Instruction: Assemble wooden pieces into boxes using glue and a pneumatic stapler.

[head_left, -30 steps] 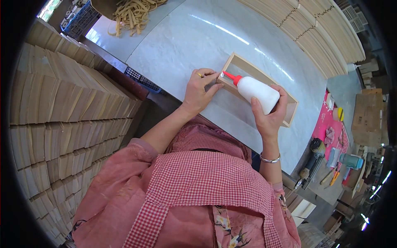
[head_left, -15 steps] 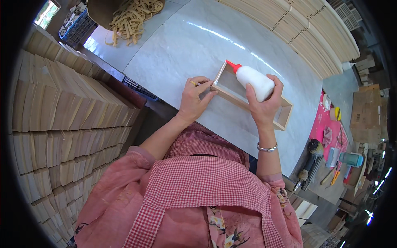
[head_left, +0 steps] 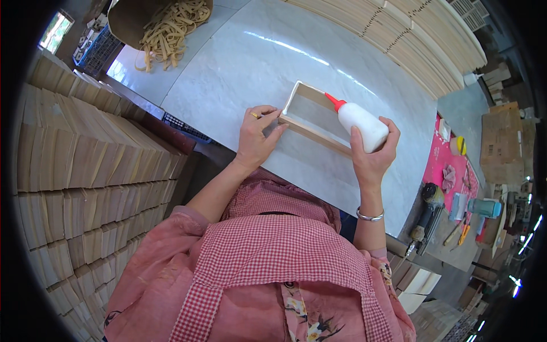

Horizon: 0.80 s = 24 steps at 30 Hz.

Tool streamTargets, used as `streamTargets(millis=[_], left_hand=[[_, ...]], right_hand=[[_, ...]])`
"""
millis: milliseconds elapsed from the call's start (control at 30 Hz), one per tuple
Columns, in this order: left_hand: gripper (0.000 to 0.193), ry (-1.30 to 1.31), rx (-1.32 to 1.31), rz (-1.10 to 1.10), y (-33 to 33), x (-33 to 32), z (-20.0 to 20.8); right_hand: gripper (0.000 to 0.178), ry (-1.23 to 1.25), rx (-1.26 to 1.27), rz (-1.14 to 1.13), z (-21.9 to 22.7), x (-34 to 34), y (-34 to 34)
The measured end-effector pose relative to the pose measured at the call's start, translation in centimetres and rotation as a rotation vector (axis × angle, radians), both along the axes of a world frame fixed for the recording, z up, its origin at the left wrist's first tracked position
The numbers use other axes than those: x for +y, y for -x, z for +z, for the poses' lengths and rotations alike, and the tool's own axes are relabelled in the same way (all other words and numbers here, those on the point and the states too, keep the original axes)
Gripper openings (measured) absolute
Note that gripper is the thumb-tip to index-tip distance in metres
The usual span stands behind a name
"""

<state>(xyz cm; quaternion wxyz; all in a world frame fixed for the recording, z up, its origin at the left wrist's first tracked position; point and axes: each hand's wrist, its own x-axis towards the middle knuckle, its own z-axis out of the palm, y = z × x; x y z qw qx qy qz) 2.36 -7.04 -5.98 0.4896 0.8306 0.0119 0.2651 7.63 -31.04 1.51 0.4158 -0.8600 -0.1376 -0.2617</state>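
Observation:
A narrow rectangular wooden frame [head_left: 315, 137] lies on the pale marbled table [head_left: 239, 74]. White glue runs along the top edge of its left end and onto the far side. My left hand [head_left: 258, 137] pinches the frame's near left corner between thumb and fingers. In my right hand [head_left: 376, 154] is a white glue bottle [head_left: 364, 126] with a red nozzle, tilted with the tip pointing up-left at the frame's far side. The frame's right end is hidden behind the bottle and my right hand.
Stacked wooden boards [head_left: 74, 142] rise on the left. A container of tan strips [head_left: 168, 34] lies at the far left of the table, and thin wooden pieces [head_left: 393, 28] line the far edge. A nail gun [head_left: 427, 214] and a pink sheet [head_left: 441, 154] are at the right.
The glue bottle has moved right, its nozzle going from the frame's left end to along the far side. A glue line now shows on the left end. My left hand keeps its pinch.

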Motion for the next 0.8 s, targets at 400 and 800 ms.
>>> streamTargets(millis=[400,800], left_hand=[[0.035,-0.021,0.007,0.010,-0.1,-0.1,0.2],[0.035,-0.029,0.044,0.014,0.0,-0.2,0.4]], right_hand=[[0.057,-0.072,0.041,-0.143,0.5,-5.0,2.4],[0.053,-0.034,0.067,-0.322,0.7,-10.0,4.1]])
